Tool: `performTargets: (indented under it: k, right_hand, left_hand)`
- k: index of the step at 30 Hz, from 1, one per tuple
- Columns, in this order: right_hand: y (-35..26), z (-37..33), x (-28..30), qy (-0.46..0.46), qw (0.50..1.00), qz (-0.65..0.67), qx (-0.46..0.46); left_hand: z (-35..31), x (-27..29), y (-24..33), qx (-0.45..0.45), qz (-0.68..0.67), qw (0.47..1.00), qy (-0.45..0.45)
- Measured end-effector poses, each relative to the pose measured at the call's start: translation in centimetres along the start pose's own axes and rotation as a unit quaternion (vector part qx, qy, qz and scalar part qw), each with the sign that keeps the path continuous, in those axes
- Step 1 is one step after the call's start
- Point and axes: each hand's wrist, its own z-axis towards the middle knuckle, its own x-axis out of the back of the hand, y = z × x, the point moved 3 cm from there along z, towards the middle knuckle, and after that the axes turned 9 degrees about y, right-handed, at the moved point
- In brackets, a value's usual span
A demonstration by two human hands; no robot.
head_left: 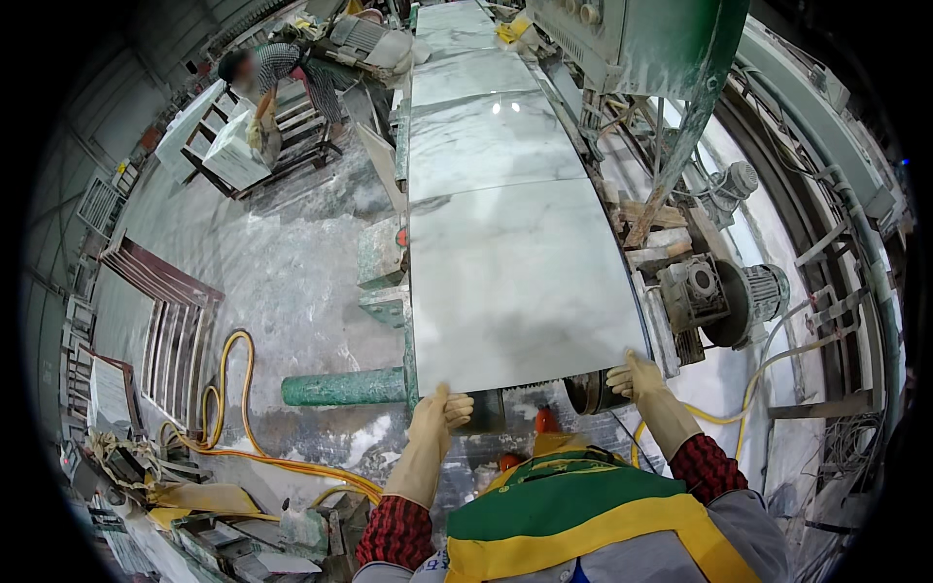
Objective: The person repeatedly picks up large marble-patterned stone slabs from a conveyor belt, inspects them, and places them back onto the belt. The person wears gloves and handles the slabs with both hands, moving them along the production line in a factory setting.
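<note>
A large white stone slab (515,291) with grey veins lies flat on the conveyor, its near edge facing me. My left hand (439,416), in a pale glove, is closed at the slab's near left corner, its thumb up by the edge and its fingers curled below. At the near right corner my right hand (637,377), gloved the same way, is closed on the edge. More of the same slabs (486,136) run end to end beyond this one. Under the near edge a dark roller (586,393) partly shows.
Motors (695,291) line the conveyor's right side, below a green machine housing (671,49). A green cylinder (342,387) juts out at left. Yellow hoses (248,449) coil on the floor near metal racks (175,350). Far left, a person (282,73) bends over a white block (238,154).
</note>
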Motion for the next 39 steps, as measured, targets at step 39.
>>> performTargets:
  k: [39]
  right_hand:
    - [8.5,-5.9,-3.7,-0.183,0.971,-0.085,0.128]
  left_hand:
    - [-5.9,13.4,-6.7,-0.082,0.025,0.996,0.011]
